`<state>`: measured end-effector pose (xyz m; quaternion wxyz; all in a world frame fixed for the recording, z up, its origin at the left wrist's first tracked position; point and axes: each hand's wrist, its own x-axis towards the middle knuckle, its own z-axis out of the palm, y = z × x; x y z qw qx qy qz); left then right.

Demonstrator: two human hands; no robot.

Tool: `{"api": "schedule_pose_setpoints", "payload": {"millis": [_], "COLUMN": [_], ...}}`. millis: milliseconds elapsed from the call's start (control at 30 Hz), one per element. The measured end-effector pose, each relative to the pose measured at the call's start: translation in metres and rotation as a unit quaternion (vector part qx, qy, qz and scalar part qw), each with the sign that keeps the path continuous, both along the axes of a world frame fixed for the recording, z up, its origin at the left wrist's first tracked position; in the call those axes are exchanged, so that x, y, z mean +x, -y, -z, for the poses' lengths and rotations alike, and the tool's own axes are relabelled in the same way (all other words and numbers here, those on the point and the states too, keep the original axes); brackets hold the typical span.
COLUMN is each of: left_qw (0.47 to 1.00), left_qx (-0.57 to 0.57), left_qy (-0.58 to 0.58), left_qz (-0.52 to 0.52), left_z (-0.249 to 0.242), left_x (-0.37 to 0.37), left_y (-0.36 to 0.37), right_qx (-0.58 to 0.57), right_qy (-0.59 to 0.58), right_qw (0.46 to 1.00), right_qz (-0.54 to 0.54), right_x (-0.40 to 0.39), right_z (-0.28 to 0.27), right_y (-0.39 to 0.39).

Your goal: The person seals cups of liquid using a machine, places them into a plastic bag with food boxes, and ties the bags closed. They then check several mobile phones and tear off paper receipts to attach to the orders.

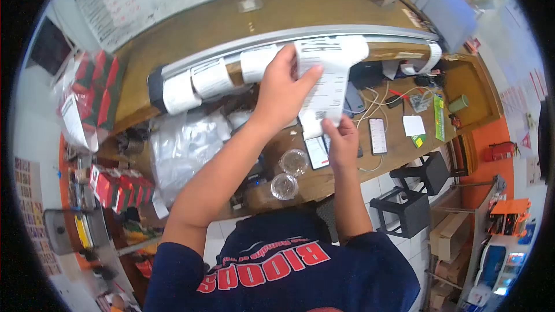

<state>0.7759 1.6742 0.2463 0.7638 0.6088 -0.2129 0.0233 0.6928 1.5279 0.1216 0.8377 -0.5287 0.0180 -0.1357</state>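
Observation:
A long printed paper slip [330, 89] hangs from the metal rail [243, 39] along the shelf edge. My left hand [286, 89] grips its left side near the top, thumb on the front. Lower down, my right hand [342, 141] pinches the slip's bottom edge between thumb and fingers. Other printed slips [211, 79] hang on the rail to the left of my left hand. Just below the slip, a phone [317, 151] lies on the wooden desk, partly hidden by the paper and my right hand. Two clear plastic cups [293, 163] are beside it.
Clear plastic bags [188, 147] cover the desk's left part. Another phone [377, 134] and cables are to the right. Red boxes [121, 188] stand at the left, some in a bag [95, 89]. Dark stools [402, 212] sit on the floor at right, near a shelf rack [462, 242].

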Motion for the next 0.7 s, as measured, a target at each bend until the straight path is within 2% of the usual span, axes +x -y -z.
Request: {"api": "schedule_pose_setpoints", "payload": {"millis": [33,100,233,300,333,400,433,533,567,633,700], "left_qw": [0.993,0.96,0.911,0.831,0.828,0.761,0.758,0.705,0.707,0.652,0.645], "left_qx": [0.103,0.207,0.281,0.36,0.358,0.478,0.478,0.508,0.508,0.495,0.512], "left_qy": [0.062,0.183,0.291,0.402,0.411,0.403,0.41,0.467,0.468,0.555,0.551], "left_qz": [-0.007,-0.041,-0.084,-0.132,-0.134,-0.172,-0.168,-0.163,-0.154,-0.148,-0.132], "left_z": [-0.014,-0.035,-0.033,-0.02,-0.012,-0.002,0.001,0.005,0.01,0.018,0.02], "left_x": [0.018,0.048,0.104,0.127,0.133,0.13,0.129,0.123,0.125,0.133,0.139], "left_y": [0.015,0.055,0.137,0.164,0.17,0.178,0.181,0.18,0.18,0.182,0.182], "right_qx": [0.004,-0.011,0.017,0.004,-0.008,-0.01,-0.014,-0.015,-0.016,-0.005,0.003], "right_qy": [0.009,0.009,0.047,0.043,0.029,0.019,-0.003,-0.007,-0.013,-0.017,-0.021], "right_qw": [0.999,0.996,0.985,0.984,0.983,0.984,0.985,0.985,0.986,0.986,0.986], "right_qz": [0.039,0.087,0.163,0.173,0.182,0.179,0.173,0.174,0.164,0.168,0.168], "right_x": [0.007,0.025,0.071,0.087,0.093,0.099,0.099,0.093,0.086,0.077,0.073], "right_z": [-0.003,-0.004,0.012,0.026,0.031,0.038,0.045,0.052,0.049,0.044,0.041], "right_y": [0.02,0.063,0.128,0.15,0.157,0.166,0.169,0.177,0.177,0.178,0.178]}}
